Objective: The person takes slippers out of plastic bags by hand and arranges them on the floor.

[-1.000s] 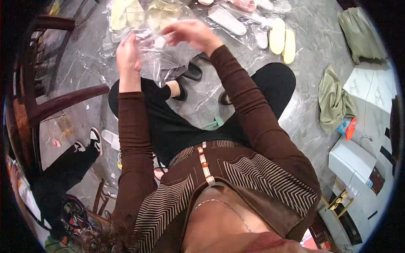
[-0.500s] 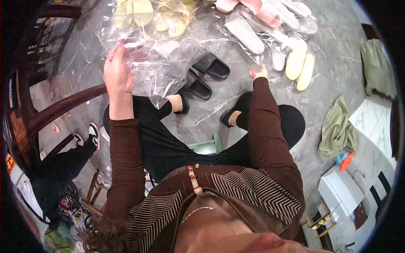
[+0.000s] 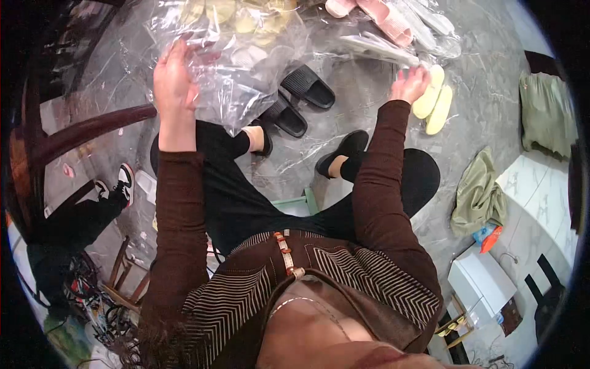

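My left hand is at a large clear plastic bag, its thumb and fingers along the bag's left edge. Yellowish slippers show through plastic at the top. My right hand, fingers curled, is at the near end of a white slipper in clear wrap, which is tilted almost edge-on. The exact finger contact is partly hidden. Beside that hand lie pale yellow slippers. A pair of black slides rests on the floor between my hands, partly behind the bag.
Pink slippers and wrapped white slippers lie at the top right. A curved dark wooden bar stands at left, near another person's shoes. Olive cloth and a white box are at right.
My right hand has moved right and up to the white slipper, which has turned from flat to nearly edge-on. My left hand is slightly higher, still at the plastic bag.
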The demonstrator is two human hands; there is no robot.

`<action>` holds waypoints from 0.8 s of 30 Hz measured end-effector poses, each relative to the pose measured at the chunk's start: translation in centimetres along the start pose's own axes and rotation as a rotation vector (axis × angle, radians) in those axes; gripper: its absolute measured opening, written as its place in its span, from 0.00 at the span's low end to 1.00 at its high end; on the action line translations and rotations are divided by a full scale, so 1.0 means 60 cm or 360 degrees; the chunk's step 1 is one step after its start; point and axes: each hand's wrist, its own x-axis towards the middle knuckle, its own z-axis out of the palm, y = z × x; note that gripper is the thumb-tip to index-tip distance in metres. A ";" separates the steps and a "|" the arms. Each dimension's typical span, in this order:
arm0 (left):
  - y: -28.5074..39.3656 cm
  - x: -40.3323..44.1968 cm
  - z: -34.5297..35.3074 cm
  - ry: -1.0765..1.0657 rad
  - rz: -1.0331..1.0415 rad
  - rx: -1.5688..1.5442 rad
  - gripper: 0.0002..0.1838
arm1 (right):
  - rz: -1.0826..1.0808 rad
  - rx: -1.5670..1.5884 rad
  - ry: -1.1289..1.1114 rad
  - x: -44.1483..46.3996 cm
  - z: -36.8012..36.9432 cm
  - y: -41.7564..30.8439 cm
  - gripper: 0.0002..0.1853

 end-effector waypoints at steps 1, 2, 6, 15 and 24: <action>0.003 -0.004 -0.002 0.0017 0.0008 -0.0043 0.14 | -0.0077 0.0023 -0.0176 -0.013 0.009 -0.027 0.08; 0.005 -0.008 -0.006 0.0018 0.0012 -0.0055 0.14 | -0.0086 0.0022 -0.0184 -0.031 0.023 -0.062 0.08; 0.005 -0.010 -0.023 0.0138 0.0054 -0.0125 0.13 | -0.0254 -0.0104 -0.0759 -0.118 0.051 -0.203 0.06; -0.014 0.020 -0.073 0.0378 0.0182 -0.0202 0.12 | -0.1396 -0.0407 -0.1608 -0.228 0.183 -0.103 0.11; -0.007 0.028 -0.079 0.0654 0.0157 0.0084 0.09 | -0.0053 -0.0904 -0.0282 -0.199 -0.061 0.233 0.14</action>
